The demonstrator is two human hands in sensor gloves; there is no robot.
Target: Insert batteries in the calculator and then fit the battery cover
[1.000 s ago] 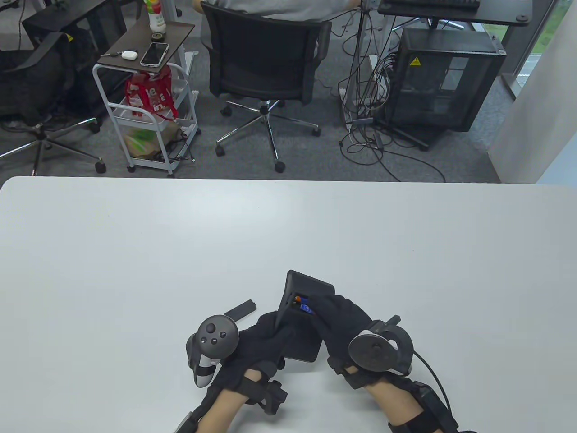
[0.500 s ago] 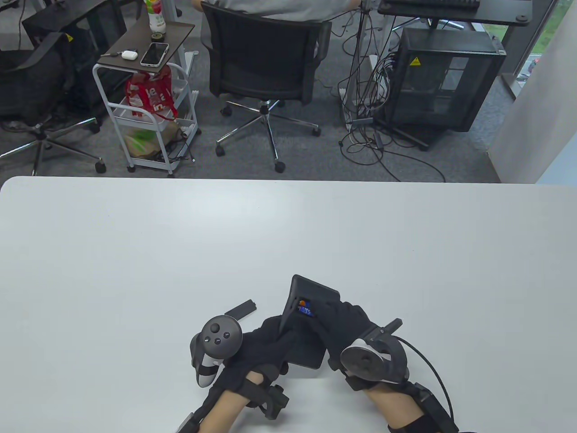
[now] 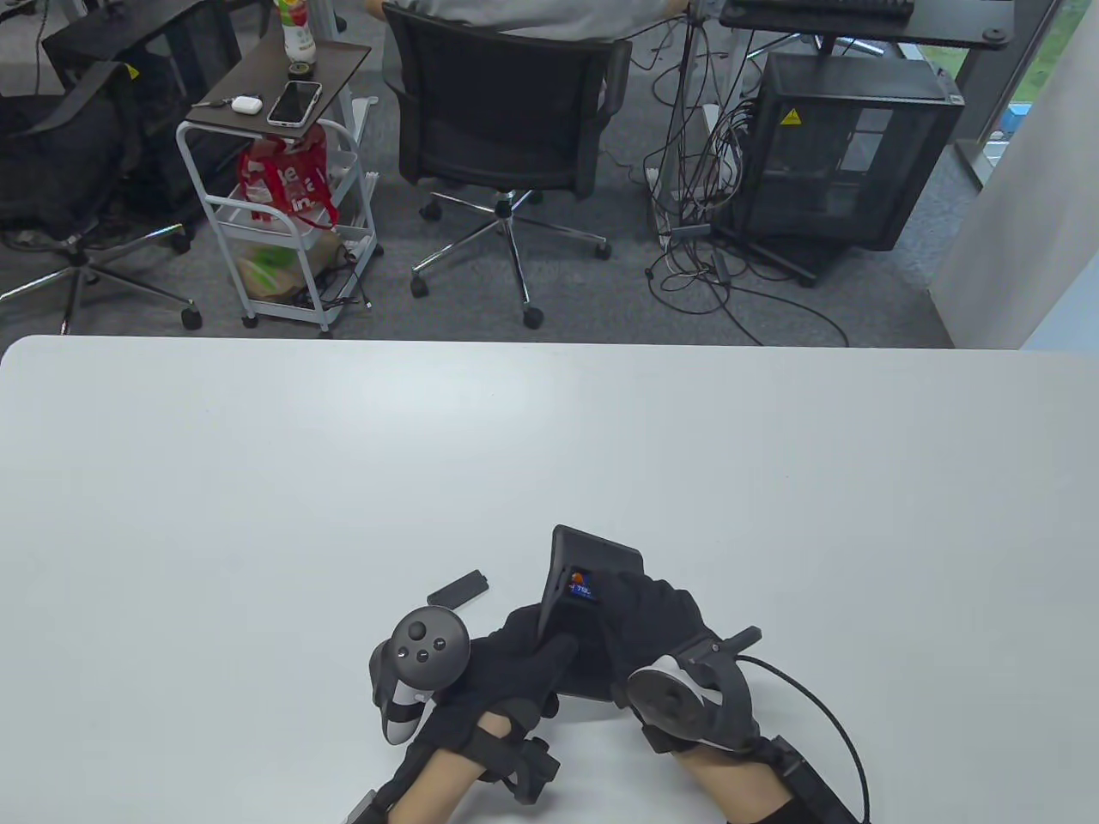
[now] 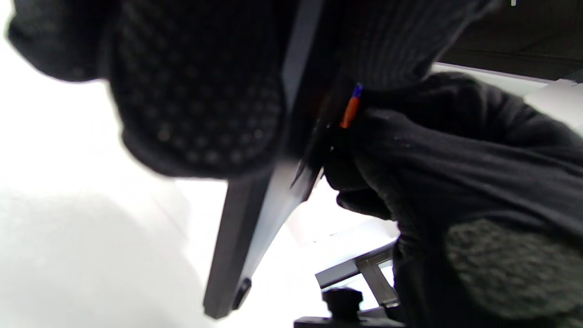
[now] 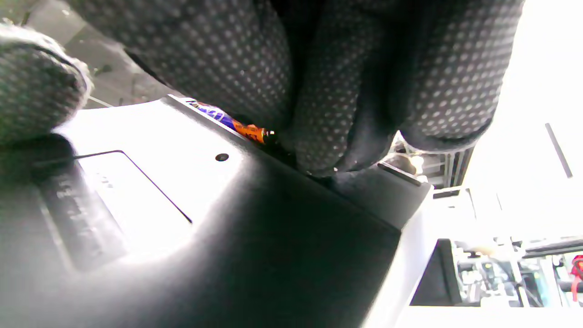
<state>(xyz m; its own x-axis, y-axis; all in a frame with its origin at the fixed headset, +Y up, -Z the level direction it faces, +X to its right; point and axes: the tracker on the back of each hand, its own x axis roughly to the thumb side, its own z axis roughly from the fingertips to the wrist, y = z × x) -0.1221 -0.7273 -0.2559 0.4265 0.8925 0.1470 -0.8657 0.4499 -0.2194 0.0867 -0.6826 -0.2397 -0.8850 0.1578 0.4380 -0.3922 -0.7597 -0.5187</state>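
Calculator (image 3: 592,601) held back-up, tilted, at the near centre of the surface (image 3: 258,481).
Battery (image 3: 582,589) sits in the open compartment. Right hand (image 3: 657,618) fingers (image 5: 319,114) press together on it; left hand (image 3: 506,657) grips the calculator's left edge. Battery cover (image 3: 459,588) lies just left.

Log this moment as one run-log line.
left hand: holds calculator tilted | right hand: presses battery into compartment | battery cover: on table, off
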